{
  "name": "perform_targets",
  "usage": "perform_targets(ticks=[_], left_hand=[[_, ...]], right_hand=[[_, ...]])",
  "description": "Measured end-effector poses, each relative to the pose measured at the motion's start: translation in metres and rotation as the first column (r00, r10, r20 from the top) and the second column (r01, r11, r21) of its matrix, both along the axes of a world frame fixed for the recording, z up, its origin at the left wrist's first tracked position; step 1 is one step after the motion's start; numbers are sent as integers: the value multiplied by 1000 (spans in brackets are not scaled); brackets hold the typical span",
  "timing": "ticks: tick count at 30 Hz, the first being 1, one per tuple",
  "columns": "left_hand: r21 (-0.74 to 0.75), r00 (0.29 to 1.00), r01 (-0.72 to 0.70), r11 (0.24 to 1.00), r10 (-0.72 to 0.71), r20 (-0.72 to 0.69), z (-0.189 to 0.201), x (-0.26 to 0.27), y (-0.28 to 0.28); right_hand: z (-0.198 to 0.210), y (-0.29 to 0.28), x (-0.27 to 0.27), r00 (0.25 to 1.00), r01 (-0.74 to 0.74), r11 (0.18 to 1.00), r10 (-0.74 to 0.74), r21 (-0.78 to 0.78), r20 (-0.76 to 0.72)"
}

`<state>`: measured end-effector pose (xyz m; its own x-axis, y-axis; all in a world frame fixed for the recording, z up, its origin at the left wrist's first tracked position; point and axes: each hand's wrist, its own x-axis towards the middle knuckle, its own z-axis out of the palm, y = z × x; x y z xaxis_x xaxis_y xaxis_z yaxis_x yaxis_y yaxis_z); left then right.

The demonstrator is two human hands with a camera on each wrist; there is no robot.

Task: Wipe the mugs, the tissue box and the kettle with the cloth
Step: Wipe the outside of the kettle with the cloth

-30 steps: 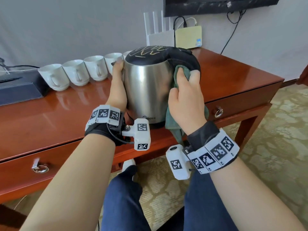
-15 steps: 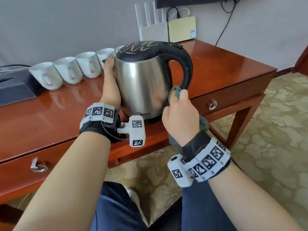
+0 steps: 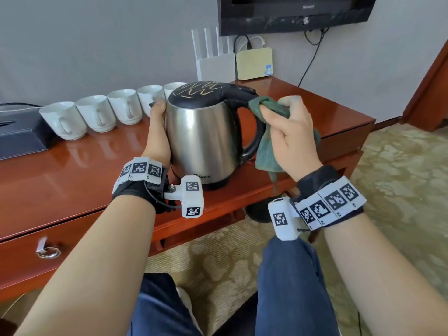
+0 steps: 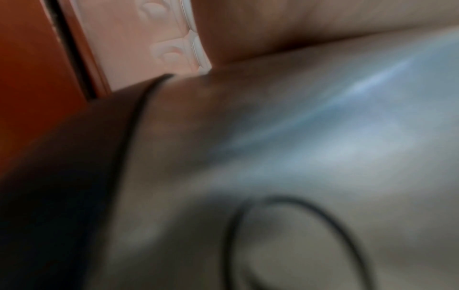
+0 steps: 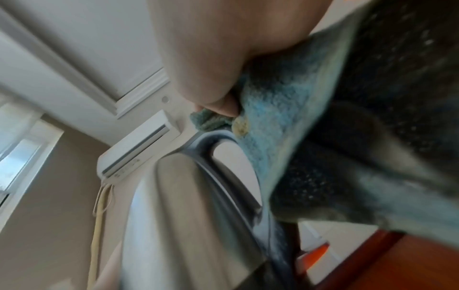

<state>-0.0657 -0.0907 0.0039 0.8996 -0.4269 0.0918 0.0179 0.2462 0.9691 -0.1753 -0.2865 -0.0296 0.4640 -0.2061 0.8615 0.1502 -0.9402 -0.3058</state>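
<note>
A steel kettle (image 3: 203,139) with a black lid and handle stands on the red-brown wooden desk (image 3: 72,180). My left hand (image 3: 157,132) grips its left side, thumb near the lid. The left wrist view is filled by the blurred kettle (image 4: 323,157). My right hand (image 3: 291,134) holds the green cloth (image 3: 266,107) bunched against the top of the handle, the rest hanging down. In the right wrist view the thumb pinches the cloth (image 5: 278,109) above the kettle (image 5: 186,196). Several white mugs (image 3: 95,112) line the back left, beside a black tissue box (image 3: 19,137).
Against the wall behind the kettle stand a white router (image 3: 213,66) and a yellow box (image 3: 253,63) with cables. A television (image 3: 291,13) hangs above. Ring-pull drawers (image 3: 48,252) front the desk. My knees are under its edge, on patterned carpet (image 3: 400,178).
My right hand has carried the cloth from the bottom of the kettle's handle up to its top. The left hand keeps its hold on the kettle's side.
</note>
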Motion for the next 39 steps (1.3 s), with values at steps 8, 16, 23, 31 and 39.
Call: perform_targets(ticks=[8, 16, 23, 31, 39], left_hand=[[6, 1000, -19, 1000, 19, 9, 0, 2, -2], [23, 999, -34, 999, 34, 28, -3, 3, -4], [22, 999, -27, 999, 26, 46, -3, 5, -4], [28, 998, -43, 999, 42, 55, -5, 7, -5], [59, 997, -36, 998, 32, 69, -11, 13, -1]], right_hand=[[-28, -10, -3, 982, -167, 964, 181, 205, -51], [-31, 0, -11, 953, -129, 966, 183, 223, -243], [8, 2, -10, 989, -49, 999, 48, -1, -139], [-11, 12, -15, 919, 71, 963, 37, 258, -392], [34, 27, -22, 973, -228, 847, 210, 480, 91]])
